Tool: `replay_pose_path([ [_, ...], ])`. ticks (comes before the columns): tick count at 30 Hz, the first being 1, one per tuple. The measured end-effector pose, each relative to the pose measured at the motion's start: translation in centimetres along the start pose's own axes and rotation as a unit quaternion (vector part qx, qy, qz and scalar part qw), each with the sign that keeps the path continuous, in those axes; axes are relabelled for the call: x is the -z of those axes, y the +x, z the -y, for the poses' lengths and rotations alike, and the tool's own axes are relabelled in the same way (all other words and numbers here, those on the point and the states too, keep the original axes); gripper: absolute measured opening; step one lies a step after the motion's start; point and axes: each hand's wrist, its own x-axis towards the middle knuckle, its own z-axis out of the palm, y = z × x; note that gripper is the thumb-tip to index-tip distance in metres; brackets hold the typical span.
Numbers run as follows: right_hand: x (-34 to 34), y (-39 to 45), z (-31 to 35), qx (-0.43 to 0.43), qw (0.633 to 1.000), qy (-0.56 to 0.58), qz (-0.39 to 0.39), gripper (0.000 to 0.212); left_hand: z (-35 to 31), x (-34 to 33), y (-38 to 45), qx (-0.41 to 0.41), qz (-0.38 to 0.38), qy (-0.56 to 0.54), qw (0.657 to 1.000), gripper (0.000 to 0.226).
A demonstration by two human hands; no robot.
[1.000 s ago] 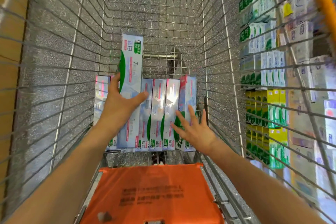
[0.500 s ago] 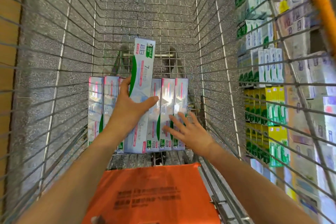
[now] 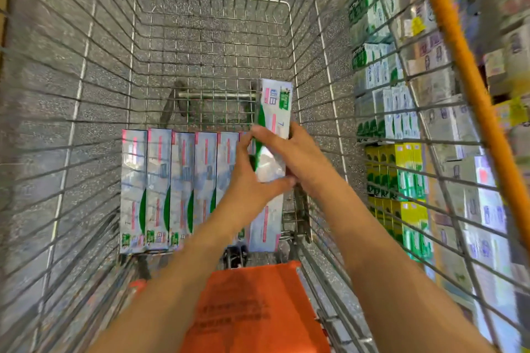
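The white-and-green cardboard toothpaste box [image 3: 274, 112] has moved to the right end of the box row [image 3: 172, 189], with left hand [image 3: 252, 180] and right hand [image 3: 301, 152] fingers gripping it, ready to slot in.

I saw the white-and-green toothpaste box [image 3: 274, 112] (pink stripe down its face) held lengthwise just above the right end of the row of boxes [image 3: 169, 189].

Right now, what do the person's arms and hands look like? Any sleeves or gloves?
No sleeves show on the left arm or the right arm; both are bare up to the picture's edge. The left hand and right hand wear no gloves, and I see no ring or watch.
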Motion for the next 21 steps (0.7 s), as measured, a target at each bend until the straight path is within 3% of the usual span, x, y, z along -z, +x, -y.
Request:
replay_pose_path([
  [2,0.5,-0.3,0.3,0.035,0.995,-0.093,-0.024,0.055,0.4,-0.9,0.4,0.005,0.051,-0.004,0.999,0.095],
  [4,1.7,-0.3,0.0,0.052,0.983,-0.167,-0.049,0.045,1.0,-1.2,0.4,0.017,0.101,-0.010,0.995,0.102],
  [7,3.2,-1.1,0.4,0.039,0.982,-0.182,-0.033,0.025,1.6,0.0,0.6,0.014,0.126,0.001,0.992,0.088],
  [10,3.3,-2.2,1.9,0.045,0.965,-0.252,0.047,0.040,1.8,3.0,1.2,0.052,0.002,-0.110,0.993,0.055],
  [12,2.1,-2.8,2.5,0.056,0.956,-0.268,0.108,0.055,2.6,6.0,1.6,0.093,-0.122,-0.239,0.959,0.045],
  [14,0.2,-3.4,2.6,0.078,0.936,-0.309,0.152,0.075,3.5,8.7,1.8,0.108,-0.180,-0.278,0.937,0.035],
  [16,-1.5,-3.9,1.8,0.157,0.867,-0.435,0.189,0.080,3.9,10.4,1.8,0.116,-0.178,-0.257,0.943,0.039],
  [19,-2.0,-3.7,-0.7,0.238,0.673,-0.671,0.200,0.075,3.5,10.7,1.5,0.111,-0.184,-0.222,0.951,0.038],
  [21,-1.3,-3.3,-2.8,0.227,0.599,-0.746,0.181,0.067,3.5,10.3,1.3,0.114,-0.185,-0.217,0.952,0.039],
])
